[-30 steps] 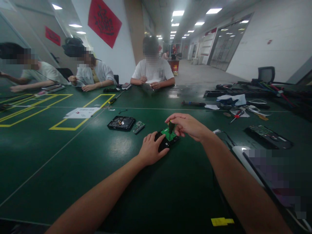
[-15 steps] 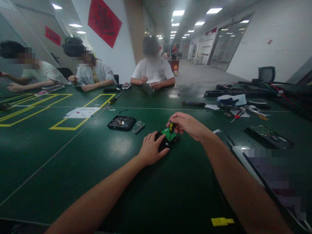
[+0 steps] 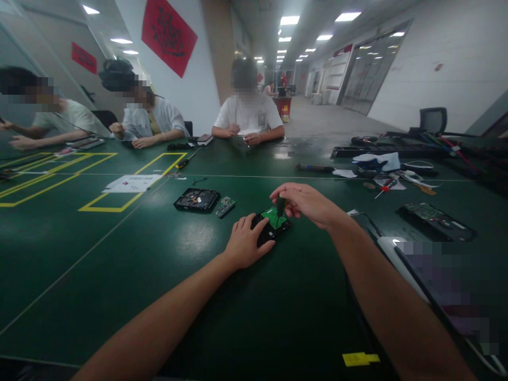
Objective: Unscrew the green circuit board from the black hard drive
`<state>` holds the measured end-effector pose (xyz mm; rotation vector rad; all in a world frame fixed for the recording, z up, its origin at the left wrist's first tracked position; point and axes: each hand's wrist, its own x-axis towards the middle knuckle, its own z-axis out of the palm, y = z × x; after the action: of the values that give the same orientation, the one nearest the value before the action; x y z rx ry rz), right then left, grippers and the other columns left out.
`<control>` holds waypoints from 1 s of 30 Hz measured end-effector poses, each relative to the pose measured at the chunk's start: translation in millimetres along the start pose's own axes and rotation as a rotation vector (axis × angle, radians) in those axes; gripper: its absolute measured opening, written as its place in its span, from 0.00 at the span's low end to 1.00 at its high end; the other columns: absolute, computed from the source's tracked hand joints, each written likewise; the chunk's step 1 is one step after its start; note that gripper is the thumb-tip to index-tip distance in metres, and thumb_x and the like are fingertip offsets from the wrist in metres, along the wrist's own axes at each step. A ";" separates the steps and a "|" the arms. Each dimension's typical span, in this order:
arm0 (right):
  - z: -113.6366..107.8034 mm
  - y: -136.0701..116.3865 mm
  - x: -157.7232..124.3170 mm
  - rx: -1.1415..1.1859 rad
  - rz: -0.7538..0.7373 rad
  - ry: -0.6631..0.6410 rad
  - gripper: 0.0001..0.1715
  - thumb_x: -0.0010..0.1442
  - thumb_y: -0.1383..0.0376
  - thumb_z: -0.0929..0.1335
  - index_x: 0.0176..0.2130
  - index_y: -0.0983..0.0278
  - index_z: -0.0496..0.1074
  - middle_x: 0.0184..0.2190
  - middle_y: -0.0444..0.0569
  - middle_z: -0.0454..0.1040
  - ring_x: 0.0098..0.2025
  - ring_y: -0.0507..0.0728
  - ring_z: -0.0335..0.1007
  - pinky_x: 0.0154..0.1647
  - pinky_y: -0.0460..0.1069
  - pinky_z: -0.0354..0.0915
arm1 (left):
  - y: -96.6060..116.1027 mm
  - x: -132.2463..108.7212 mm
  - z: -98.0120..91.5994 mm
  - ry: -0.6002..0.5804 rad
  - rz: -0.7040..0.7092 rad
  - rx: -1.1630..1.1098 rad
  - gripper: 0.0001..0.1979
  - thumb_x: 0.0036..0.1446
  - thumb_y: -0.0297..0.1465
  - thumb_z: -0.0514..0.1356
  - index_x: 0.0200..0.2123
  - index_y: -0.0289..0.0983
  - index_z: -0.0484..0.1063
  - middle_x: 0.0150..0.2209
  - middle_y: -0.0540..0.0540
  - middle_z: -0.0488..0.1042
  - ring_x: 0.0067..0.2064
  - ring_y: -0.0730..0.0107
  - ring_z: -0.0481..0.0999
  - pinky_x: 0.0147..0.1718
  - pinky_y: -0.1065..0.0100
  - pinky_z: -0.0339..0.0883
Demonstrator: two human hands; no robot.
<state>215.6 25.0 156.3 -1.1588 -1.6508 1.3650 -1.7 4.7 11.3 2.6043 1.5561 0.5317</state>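
A black hard drive [image 3: 282,228] with a green circuit board [image 3: 273,216] on its upper face lies on the table in front of me. My left hand [image 3: 246,242] spans the drive's left end, thumb along the near side and fingers over the far side, holding it against the table. My right hand [image 3: 298,202] is closed round the handle of a screwdriver [image 3: 281,207]. It stands nearly upright, its tip down at the board; whether a screw is under it cannot be seen.
To the left lie an opened drive [image 3: 197,200] and a loose circuit board [image 3: 226,207]. Another drive [image 3: 436,221] lies right, above a laptop-like device [image 3: 405,264]. A red screwdriver [image 3: 386,188], gloves [image 3: 377,161] and cables sit farther back. Several people sit across the table [image 3: 119,275].
The screwdriver's handle has turned in my right hand: its yellow part faced me before and now a dark side does. My left hand and the drive have stayed put.
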 end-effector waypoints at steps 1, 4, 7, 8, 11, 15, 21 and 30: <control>0.1 0.6 0.3 0.015 0.003 0.006 0.08 0.67 0.66 0.65 0.42 0.61 0.75 0.39 0.50 0.79 0.22 0.48 0.67 0.16 0.45 0.55 | 0.0 0.0 0.0 0.001 0.000 0.002 0.36 0.65 0.53 0.61 0.72 0.47 0.62 0.70 0.35 0.59 0.68 0.37 0.61 0.63 0.39 0.59; 1.1 2.3 1.8 0.071 0.028 0.012 0.04 0.65 0.67 0.66 0.41 0.60 0.71 0.42 0.51 0.80 0.22 0.49 0.69 0.15 0.45 0.57 | 0.2 0.1 -0.3 -0.001 0.002 -0.002 0.36 0.65 0.53 0.61 0.72 0.47 0.62 0.70 0.35 0.59 0.68 0.38 0.61 0.63 0.39 0.59; 2.3 2.6 2.1 0.082 0.036 -0.016 0.03 0.65 0.66 0.66 0.40 0.61 0.71 0.41 0.52 0.80 0.23 0.50 0.71 0.17 0.46 0.61 | 0.0 0.1 -0.6 -0.004 0.001 -0.007 0.36 0.65 0.53 0.62 0.72 0.47 0.62 0.71 0.35 0.58 0.68 0.38 0.61 0.63 0.40 0.59; 2.5 2.3 1.7 0.069 0.032 -0.025 0.04 0.66 0.66 0.66 0.39 0.61 0.72 0.39 0.52 0.80 0.23 0.50 0.71 0.18 0.45 0.61 | 0.0 0.2 -0.7 -0.004 -0.001 -0.004 0.36 0.65 0.53 0.62 0.72 0.47 0.62 0.71 0.35 0.58 0.68 0.38 0.61 0.63 0.40 0.59; 2.1 1.3 0.0 -0.002 0.011 -0.033 0.06 0.67 0.65 0.67 0.38 0.62 0.74 0.34 0.49 0.77 0.24 0.49 0.69 0.18 0.44 0.60 | 0.3 0.2 -0.8 -0.008 -0.004 0.008 0.37 0.65 0.54 0.61 0.72 0.47 0.62 0.71 0.35 0.58 0.68 0.38 0.61 0.63 0.40 0.59; 0.5 1.1 -1.4 -0.028 -0.015 -0.060 0.06 0.66 0.65 0.68 0.39 0.61 0.76 0.31 0.46 0.74 0.24 0.49 0.68 0.18 0.43 0.58 | 1.5 0.1 -1.4 -0.008 -0.002 0.014 0.36 0.65 0.53 0.61 0.72 0.47 0.62 0.70 0.34 0.58 0.68 0.38 0.61 0.63 0.40 0.60; 0.4 2.9 0.5 0.004 0.004 -0.024 0.06 0.63 0.65 0.70 0.42 0.61 0.73 0.36 0.49 0.79 0.25 0.50 0.70 0.18 0.44 0.60 | 0.7 0.3 0.0 0.002 -0.003 0.009 0.36 0.65 0.53 0.62 0.72 0.48 0.62 0.70 0.36 0.59 0.68 0.38 0.61 0.64 0.40 0.60; -0.3 2.4 2.2 -0.014 -0.010 -0.003 0.06 0.62 0.68 0.67 0.38 0.61 0.76 0.38 0.50 0.81 0.26 0.50 0.68 0.20 0.46 0.59 | -0.2 -0.1 0.2 0.010 0.007 0.012 0.36 0.66 0.53 0.60 0.71 0.47 0.63 0.70 0.35 0.59 0.68 0.39 0.61 0.63 0.40 0.60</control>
<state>215.6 27.3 154.0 -1.1552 -1.6681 1.3514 -1.8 4.8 11.1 2.6214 1.5580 0.5380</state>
